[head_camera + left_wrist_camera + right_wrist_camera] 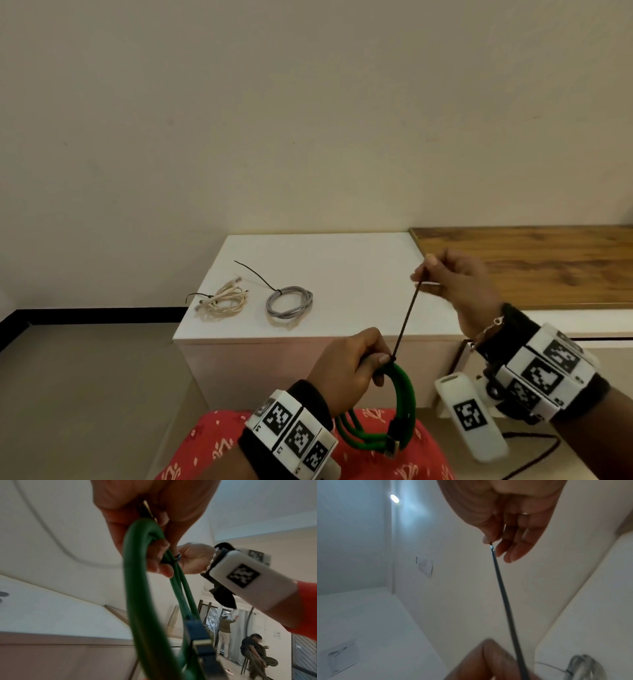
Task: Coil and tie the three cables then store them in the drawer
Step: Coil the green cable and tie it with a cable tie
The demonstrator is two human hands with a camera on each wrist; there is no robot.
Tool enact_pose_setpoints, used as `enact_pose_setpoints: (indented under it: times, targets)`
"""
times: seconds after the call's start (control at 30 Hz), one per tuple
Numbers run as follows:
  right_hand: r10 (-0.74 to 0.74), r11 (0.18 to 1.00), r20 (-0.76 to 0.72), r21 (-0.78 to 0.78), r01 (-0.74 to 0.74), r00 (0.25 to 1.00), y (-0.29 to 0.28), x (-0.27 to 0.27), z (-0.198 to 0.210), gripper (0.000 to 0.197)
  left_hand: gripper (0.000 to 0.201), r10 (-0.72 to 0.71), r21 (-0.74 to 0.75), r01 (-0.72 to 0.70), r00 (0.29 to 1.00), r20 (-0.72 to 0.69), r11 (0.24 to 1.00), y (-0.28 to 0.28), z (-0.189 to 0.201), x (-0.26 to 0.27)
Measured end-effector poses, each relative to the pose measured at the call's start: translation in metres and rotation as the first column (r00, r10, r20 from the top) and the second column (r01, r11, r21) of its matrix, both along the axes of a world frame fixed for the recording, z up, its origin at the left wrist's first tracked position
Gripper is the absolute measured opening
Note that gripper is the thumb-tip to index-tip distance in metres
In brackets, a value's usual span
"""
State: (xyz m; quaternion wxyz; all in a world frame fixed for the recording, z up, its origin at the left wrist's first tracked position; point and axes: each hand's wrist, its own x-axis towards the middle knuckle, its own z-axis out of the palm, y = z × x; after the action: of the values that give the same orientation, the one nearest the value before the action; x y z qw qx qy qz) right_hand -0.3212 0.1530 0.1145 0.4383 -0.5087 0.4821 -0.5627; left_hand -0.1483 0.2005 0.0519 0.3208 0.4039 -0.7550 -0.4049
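The white cabinet (342,274) is the landmark here; a wooden top (531,263) adjoins its right side. On the cabinet's top, toward its left, lie two finished bundles: the cream cable (222,301) nearest the left edge and the grey cable (289,301) just right of it, each coiled and cinched with a black tie whose tail sticks out.

In front of the cabinet, over the person's lap, hangs the green cable (404,401), coiled into a loop with its plug at the bottom. The left hand (349,366) is curled round the top of that coil, thumb pressing where the black zip tie (407,318) wraps it. The right hand (452,281), raised level with the cabinet's front right corner, pinches the tie's free end between thumb and forefinger, the strap drawn taut between the two hands.

By my reckoning two cables are done and the third is being cinched. Left to do: finish tightening, then put all three in the drawer. No open drawer shows in any view, so storing seems not yet begun.
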Motion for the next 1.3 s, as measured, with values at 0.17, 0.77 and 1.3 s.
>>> enact_pose_setpoints:
  times: [0.17, 0.77, 1.3]
  targets:
    - [0.087, 0.996, 0.110, 0.008, -0.088, 0.990, 0.001, -0.005, 0.014, 0.013, 0.023, 0.079, 0.155, -0.062, 0.991, -0.106, 0.986, -0.006, -0.002, 0.004]
    - [0.176, 0.984, -0.428, 0.072, -0.161, 0.887, 0.009, 0.017, -0.030, 0.018, 0.004, 0.060, 0.141, -0.047, 0.995, -0.086, 0.989, -0.005, 0.007, -0.003]
    - [-0.137, 0.875, -0.885, -0.319, -0.365, 0.446, 0.049, 0.052, -0.025, 0.017, 0.022, 0.336, 0.277, -0.281, 0.926, -0.173, 0.919, -0.002, 0.003, -0.002]
